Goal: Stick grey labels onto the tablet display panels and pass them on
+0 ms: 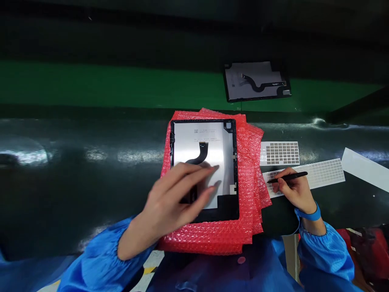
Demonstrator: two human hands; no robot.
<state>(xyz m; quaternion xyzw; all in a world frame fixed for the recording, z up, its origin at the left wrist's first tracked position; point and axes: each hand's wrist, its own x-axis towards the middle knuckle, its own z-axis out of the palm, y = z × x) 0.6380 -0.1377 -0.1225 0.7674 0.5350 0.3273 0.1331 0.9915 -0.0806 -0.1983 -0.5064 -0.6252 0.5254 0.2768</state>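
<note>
Display panel (214,156): we log 1, flat on red bubble wrap (247,178) on the table (91,194).
Left hand (170,198): unclenched over the panel; contact unclear.
Right hand (297,190): we grip 1 black pen-like tool (296,176) over a sticker sheet (325,174).

An electronics workshop or factory line, by the look of it: a long dark workbench (75,194) spans the frame, a display panel (214,156) with a ribbon cable lies on red bubble wrap (247,219) at centre, a second panel (264,71) sits upper right, gridded sheets (325,172) right of centre, and yellow-and-black floor marking (149,270) shows at bottom left of centre
</note>
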